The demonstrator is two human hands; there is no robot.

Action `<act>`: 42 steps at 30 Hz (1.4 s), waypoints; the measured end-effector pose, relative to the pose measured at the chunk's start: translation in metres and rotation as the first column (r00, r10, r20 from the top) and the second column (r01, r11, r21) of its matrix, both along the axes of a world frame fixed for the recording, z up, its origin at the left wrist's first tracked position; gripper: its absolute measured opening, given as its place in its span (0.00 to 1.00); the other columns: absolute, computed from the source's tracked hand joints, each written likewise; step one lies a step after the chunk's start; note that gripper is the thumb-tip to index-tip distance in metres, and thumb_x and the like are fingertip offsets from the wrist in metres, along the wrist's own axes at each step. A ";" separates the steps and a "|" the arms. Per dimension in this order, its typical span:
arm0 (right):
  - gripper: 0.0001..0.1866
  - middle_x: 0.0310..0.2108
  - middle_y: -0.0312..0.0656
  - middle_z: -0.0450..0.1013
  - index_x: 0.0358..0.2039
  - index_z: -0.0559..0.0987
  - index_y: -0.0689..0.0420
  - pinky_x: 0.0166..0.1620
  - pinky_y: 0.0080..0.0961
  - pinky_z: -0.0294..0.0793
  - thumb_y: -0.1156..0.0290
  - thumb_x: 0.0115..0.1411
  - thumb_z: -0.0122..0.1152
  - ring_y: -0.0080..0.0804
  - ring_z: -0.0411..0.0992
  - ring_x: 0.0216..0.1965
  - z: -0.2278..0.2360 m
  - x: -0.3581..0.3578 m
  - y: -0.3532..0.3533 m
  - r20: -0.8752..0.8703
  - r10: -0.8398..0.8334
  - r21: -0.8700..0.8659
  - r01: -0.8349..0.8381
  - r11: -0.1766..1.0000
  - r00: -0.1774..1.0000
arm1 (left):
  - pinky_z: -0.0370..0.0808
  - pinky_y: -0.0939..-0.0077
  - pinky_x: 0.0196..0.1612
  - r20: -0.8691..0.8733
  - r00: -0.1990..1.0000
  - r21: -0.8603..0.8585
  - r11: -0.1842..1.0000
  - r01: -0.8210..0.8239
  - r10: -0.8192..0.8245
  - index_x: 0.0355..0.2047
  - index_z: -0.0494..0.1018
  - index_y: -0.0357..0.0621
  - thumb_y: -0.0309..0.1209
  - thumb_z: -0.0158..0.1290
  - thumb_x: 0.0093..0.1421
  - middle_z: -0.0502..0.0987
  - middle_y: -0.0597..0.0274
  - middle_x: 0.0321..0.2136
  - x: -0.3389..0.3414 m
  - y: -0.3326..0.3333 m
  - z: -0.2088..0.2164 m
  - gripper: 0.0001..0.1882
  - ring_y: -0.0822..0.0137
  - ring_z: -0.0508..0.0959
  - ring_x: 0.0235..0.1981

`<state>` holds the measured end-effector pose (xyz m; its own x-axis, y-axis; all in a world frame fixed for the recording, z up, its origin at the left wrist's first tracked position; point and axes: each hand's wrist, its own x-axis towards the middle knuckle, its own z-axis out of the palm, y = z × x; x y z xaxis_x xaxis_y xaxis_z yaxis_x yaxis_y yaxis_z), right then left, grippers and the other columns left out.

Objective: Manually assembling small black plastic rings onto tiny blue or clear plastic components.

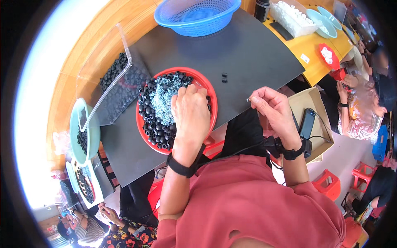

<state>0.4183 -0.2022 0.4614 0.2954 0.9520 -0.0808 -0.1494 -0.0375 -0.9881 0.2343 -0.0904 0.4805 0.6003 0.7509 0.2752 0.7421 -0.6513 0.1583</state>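
A red basin [178, 70] on the dark table holds small hollow black plastic pieces [159, 134], with a heap of small silvery metal springs [162, 101] on top. My left hand [191, 115] is down over the right part of the basin, its fingers curled into the pieces. Its fingertips are hidden, so what they grip cannot be made out. Off the table's near edge, my right hand [273, 108] pinches a tiny metal piece [248, 99], which looks like one of the springs, between thumb and forefinger. Two small black pieces [224, 77] lie on the table between the basin and my right hand.
A clear box [120, 89] of black pieces stands left of the basin, beside a pale green bowl [96, 134]. At the far edge sits a blue basket [198, 28]. An open carton [320, 124] with a black device is at the right. Other people sit on both sides.
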 end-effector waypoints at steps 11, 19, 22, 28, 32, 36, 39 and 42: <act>0.09 0.26 0.27 0.70 0.33 0.77 0.61 0.34 0.12 0.65 0.68 0.63 0.60 0.11 0.64 0.29 -0.012 0.005 -0.007 0.005 -0.011 -0.053 0.012 0.999 1.000 | 0.73 0.67 0.37 0.257 0.964 -0.200 0.980 -0.013 0.065 0.31 0.75 0.41 0.25 0.60 0.49 0.78 0.58 0.28 -0.005 0.006 -0.005 0.08 0.59 0.78 0.32; 0.05 0.27 0.30 0.73 0.34 0.77 0.62 0.34 0.13 0.67 0.73 0.62 0.59 0.12 0.66 0.29 0.016 -0.028 0.017 0.153 0.058 0.199 -0.088 0.976 0.986 | 0.72 0.85 0.36 0.706 0.500 -0.697 0.618 0.364 0.502 0.31 0.73 0.38 0.21 0.61 0.54 0.78 0.68 0.28 -0.036 -0.018 0.012 0.08 0.79 0.76 0.29; 0.04 0.28 0.35 0.73 0.34 0.77 0.62 0.32 0.15 0.68 0.74 0.61 0.59 0.15 0.68 0.27 0.031 -0.045 0.028 0.293 0.095 0.248 -0.171 0.953 0.951 | 0.72 0.85 0.40 0.710 0.452 -0.704 0.559 0.438 0.540 0.35 0.75 0.37 0.19 0.60 0.55 0.79 0.66 0.30 -0.049 -0.026 0.013 0.08 0.78 0.76 0.32; 0.06 0.29 0.43 0.71 0.36 0.73 0.58 0.36 0.34 0.67 0.76 0.58 0.58 0.43 0.71 0.32 0.034 -0.076 0.045 0.651 -0.020 0.386 -0.309 0.869 0.759 | 0.73 0.82 0.44 0.754 0.343 -0.649 0.555 0.520 0.560 0.44 0.75 0.36 0.19 0.58 0.57 0.79 0.63 0.35 -0.068 -0.034 0.008 0.13 0.76 0.76 0.36; 0.09 0.30 0.38 0.72 0.38 0.75 0.57 0.36 0.30 0.67 0.76 0.55 0.60 0.36 0.72 0.31 0.036 -0.089 0.046 0.805 -0.162 0.429 -0.372 0.823 0.570 | 0.73 0.81 0.44 0.765 0.277 -0.624 0.562 0.542 0.582 0.45 0.73 0.36 0.19 0.57 0.58 0.78 0.62 0.38 -0.078 -0.036 0.005 0.14 0.75 0.76 0.39; 0.16 0.33 0.37 0.74 0.42 0.78 0.61 0.37 0.28 0.69 0.78 0.50 0.62 0.32 0.74 0.32 0.030 -0.108 0.040 0.801 -0.292 0.525 -0.377 0.763 0.523 | 0.74 0.80 0.43 0.732 0.198 -0.584 0.450 0.676 0.652 0.45 0.72 0.37 0.20 0.55 0.59 0.78 0.62 0.37 -0.090 -0.035 -0.002 0.13 0.74 0.77 0.38; 0.17 0.34 0.39 0.75 0.42 0.78 0.62 0.36 0.29 0.70 0.78 0.49 0.62 0.33 0.74 0.32 0.026 -0.112 0.031 0.805 -0.317 0.514 -0.322 0.795 0.502 | 0.73 0.81 0.42 0.673 0.170 -0.542 0.323 0.776 0.719 0.47 0.72 0.38 0.21 0.55 0.60 0.77 0.63 0.38 -0.086 -0.036 -0.005 0.14 0.75 0.76 0.38; 0.16 0.34 0.40 0.75 0.42 0.78 0.62 0.35 0.29 0.70 0.77 0.51 0.63 0.34 0.74 0.33 0.021 -0.117 0.028 0.792 -0.308 0.513 -0.301 0.804 0.528 | 0.72 0.82 0.42 0.658 0.197 -0.556 0.294 0.777 0.727 0.49 0.71 0.38 0.21 0.53 0.61 0.77 0.63 0.38 -0.087 -0.036 -0.008 0.15 0.76 0.75 0.37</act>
<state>0.3009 -0.1740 0.4821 -0.0667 0.7151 0.6958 0.7172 0.5192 -0.4648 0.1473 -0.1260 0.4723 0.5375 0.8275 -0.1621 -0.4547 0.4463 0.7707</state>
